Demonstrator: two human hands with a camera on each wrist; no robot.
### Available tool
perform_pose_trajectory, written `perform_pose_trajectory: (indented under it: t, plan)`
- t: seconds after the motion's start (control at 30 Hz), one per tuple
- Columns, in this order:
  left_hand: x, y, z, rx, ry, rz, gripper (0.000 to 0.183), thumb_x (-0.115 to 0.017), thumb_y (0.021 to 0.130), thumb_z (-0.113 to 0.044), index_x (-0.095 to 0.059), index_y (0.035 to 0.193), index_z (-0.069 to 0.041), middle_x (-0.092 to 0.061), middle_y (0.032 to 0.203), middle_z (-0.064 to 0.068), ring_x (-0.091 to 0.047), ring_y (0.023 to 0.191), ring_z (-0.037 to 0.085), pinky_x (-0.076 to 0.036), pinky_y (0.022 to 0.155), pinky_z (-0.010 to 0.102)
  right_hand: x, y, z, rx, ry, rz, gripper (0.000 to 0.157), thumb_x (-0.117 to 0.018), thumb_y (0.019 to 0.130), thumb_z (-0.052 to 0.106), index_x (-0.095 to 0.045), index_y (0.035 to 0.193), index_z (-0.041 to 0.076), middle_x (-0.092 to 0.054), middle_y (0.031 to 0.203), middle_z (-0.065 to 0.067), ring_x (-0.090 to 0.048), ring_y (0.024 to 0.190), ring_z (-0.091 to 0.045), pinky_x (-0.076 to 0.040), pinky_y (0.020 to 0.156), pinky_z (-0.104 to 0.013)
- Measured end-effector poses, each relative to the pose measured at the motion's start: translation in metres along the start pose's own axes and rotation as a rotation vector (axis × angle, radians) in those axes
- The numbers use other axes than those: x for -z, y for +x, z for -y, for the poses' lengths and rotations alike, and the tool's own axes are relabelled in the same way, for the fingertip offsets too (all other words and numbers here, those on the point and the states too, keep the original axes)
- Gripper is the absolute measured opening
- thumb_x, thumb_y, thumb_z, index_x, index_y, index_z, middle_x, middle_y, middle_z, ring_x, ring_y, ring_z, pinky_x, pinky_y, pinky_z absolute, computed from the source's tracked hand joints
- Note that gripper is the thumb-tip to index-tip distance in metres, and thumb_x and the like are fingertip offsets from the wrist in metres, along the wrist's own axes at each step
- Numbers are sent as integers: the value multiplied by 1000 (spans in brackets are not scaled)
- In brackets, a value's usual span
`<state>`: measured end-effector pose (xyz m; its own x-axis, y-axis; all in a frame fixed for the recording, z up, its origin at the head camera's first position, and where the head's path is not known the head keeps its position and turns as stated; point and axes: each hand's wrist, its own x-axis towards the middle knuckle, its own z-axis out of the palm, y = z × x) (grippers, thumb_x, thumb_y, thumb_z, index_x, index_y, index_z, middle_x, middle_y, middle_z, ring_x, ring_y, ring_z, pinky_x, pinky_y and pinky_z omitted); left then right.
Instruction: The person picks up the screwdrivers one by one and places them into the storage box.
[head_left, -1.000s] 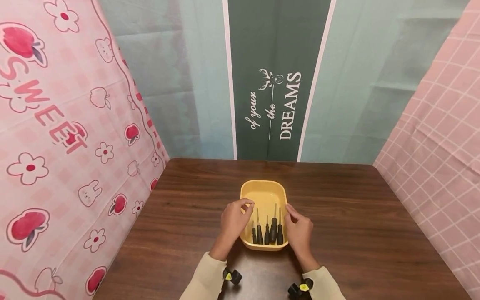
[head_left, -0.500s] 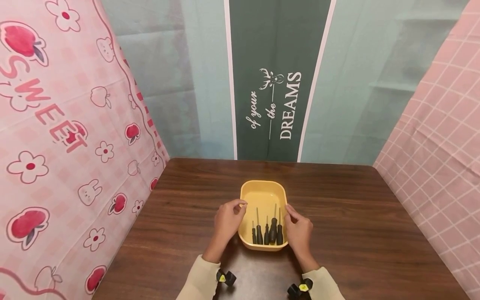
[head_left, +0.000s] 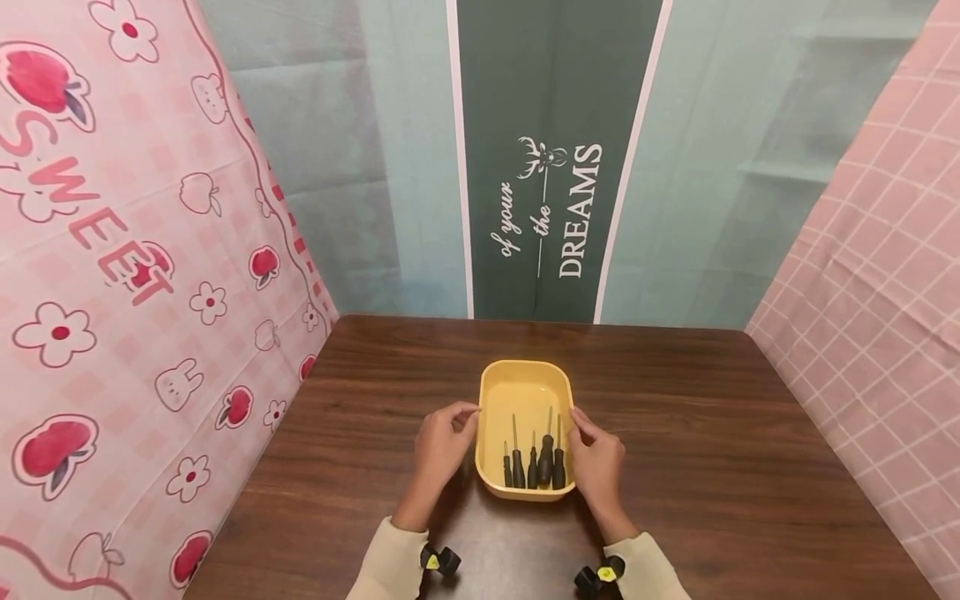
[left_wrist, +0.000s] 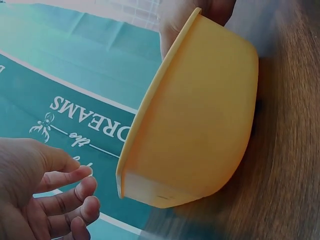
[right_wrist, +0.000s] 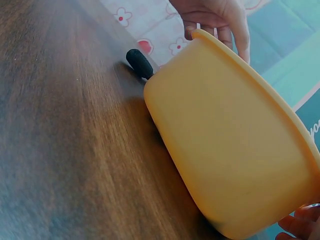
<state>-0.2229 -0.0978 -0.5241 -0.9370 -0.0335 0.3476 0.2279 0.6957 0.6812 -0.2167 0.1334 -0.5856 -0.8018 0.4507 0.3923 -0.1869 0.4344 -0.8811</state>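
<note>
A yellow plastic bin [head_left: 525, 493] stands on the table. Inside it, near the front wall, lie several black-handled screwdrivers [head_left: 546, 467], shafts pointing away from me. My right hand [head_left: 597, 462] pinches the right rim; in the right wrist view only its fingertips [right_wrist: 300, 222] show at the corner. My left hand [head_left: 442, 446] is beside the left rim in the head view. Seen from the left wrist, this left hand [left_wrist: 47, 192] is apart from the bin, fingers loosely bent with nothing between them.
The brown wooden table [head_left: 712, 433] extends around the bin. A teal and green curtain [head_left: 540, 167] hangs behind it, with pink cloths [head_left: 150, 350] along both sides. Black wrist cameras [head_left: 441, 560] are strapped near my sleeves.
My left hand has moved left, from over the bin's left part to outside its rim. The right hand keeps its place, and the screwdrivers lie as before.
</note>
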Motion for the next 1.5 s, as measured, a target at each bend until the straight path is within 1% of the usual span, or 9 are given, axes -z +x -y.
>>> perform_pose_trajectory:
  t: [0.33, 0.53, 0.67, 0.8, 1.0, 1.13, 1.23, 1.33, 1.5]
  plan:
    - [7, -4, 9, 3, 12, 4, 9, -68, 86, -27, -74, 92, -24, -62, 70, -16, -51, 53, 1, -42, 50, 26, 1, 0, 3, 7, -3, 5, 24, -65, 82, 1, -74, 104, 6, -70, 102, -3, -64, 99, -13, -39, 78, -2]
    - [10, -3, 19, -25, 15, -5, 10, -68, 86, -25, -74, 93, -22, -64, 72, -14, -50, 53, 0, -42, 52, 26, 0, 2, 1, 17, -9, -4, 26, -64, 81, 1, -73, 105, 6, -70, 103, -2, -64, 99, -13, -39, 79, -2]
    - [12, -4, 23, -9, 23, 2, 12, -67, 86, -27, -74, 94, -21, -64, 73, -15, -50, 52, 1, -43, 51, 28, 0, 2, 2, 15, -16, -3, 25, -64, 81, 1, -73, 104, 6, -70, 103, -2, -64, 99, -12, -39, 80, -2]
    - [14, -6, 27, 2, 35, 14, 13, -67, 86, -28, -74, 94, -21, -64, 73, -15, -52, 55, 1, -44, 53, 30, 1, 4, 4, 17, -18, -2, 25, -65, 82, 3, -73, 104, 7, -70, 103, -1, -64, 99, -12, -39, 80, -2]
    - [14, -9, 31, 8, 46, 22, 11, -68, 86, -27, -74, 93, -21, -64, 73, -14, -54, 57, 2, -45, 55, 30, 1, 6, 5, 25, -9, -4, 24, -65, 82, 2, -73, 104, 6, -70, 102, -2, -64, 99, -12, -40, 79, -3]
    - [15, -12, 33, 29, 70, 20, 11, -68, 86, -28, -74, 92, -23, -64, 72, -15, -53, 57, 1, -44, 53, 29, 1, 5, 4, 18, -17, 0, 25, -65, 82, 3, -73, 105, 7, -70, 103, -1, -64, 100, -11, -39, 80, -2]
    - [15, -14, 35, 45, 84, 33, 11, -67, 86, -29, -74, 93, -24, -63, 72, -15, -53, 57, 2, -44, 52, 29, 0, 5, 2, 16, -19, 2, 25, -65, 82, 3, -73, 105, 7, -70, 103, -1, -63, 100, -11, -39, 79, -2]
    - [14, -17, 38, 46, 87, 54, 12, -67, 87, -29, -74, 93, -22, -63, 72, -15, -52, 57, 2, -43, 52, 28, 0, 5, 1, 16, -10, 3, 25, -65, 82, 2, -73, 105, 6, -70, 104, -2, -63, 100, -11, -39, 79, -2]
    - [13, -23, 41, 51, 103, 83, 10, -67, 86, -27, -74, 91, -22, -63, 72, -14, -50, 55, 2, -42, 52, 26, 0, 3, -1, 16, 5, 2, 24, -65, 82, 2, -73, 105, 6, -70, 103, -3, -64, 100, -12, -40, 79, -3]
